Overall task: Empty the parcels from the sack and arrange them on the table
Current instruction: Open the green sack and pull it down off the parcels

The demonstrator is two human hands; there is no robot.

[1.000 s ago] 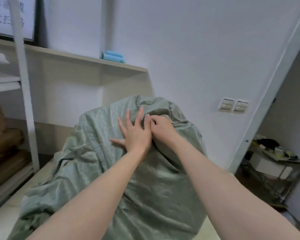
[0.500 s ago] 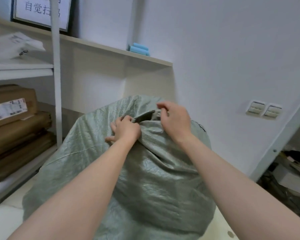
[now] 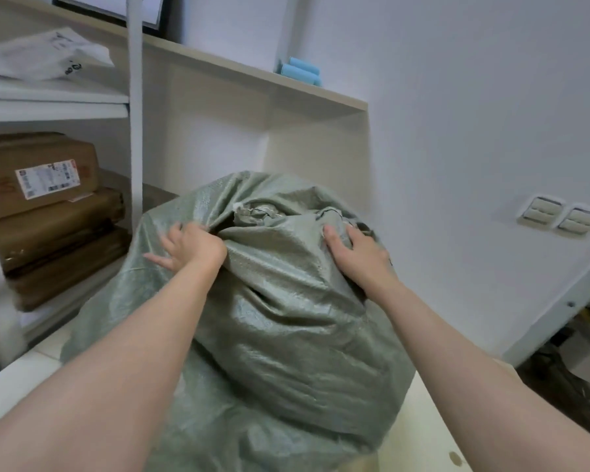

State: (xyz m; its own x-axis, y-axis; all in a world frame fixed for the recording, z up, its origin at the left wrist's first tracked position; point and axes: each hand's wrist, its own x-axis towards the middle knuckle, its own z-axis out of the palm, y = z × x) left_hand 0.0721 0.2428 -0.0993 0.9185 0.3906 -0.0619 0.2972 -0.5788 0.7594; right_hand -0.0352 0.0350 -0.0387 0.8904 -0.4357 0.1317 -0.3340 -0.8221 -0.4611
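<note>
A big grey-green woven sack [image 3: 280, 335] stands bulging on the pale table [image 3: 419, 424], its gathered mouth at the top. My left hand [image 3: 191, 248] grips a fold of the sack's cloth left of the mouth, with its fingers curled into the fabric. My right hand [image 3: 358, 252] grips the bunched cloth on the right side of the mouth. The two hands are well apart. No parcels show; the sack hides its contents.
Brown parcels [image 3: 45, 212] are stacked on a white rack at the left, white mailers [image 3: 45, 59] on the shelf above. A wooden wall shelf [image 3: 252, 80] holds blue rolls [image 3: 300, 73]. Wall switches [image 3: 559, 216] sit at the right, clutter on the floor beyond.
My hands were close together at the sack's top. They have moved apart, the left to the left and the right to the right, pulling the cloth wider. The view shifted right.
</note>
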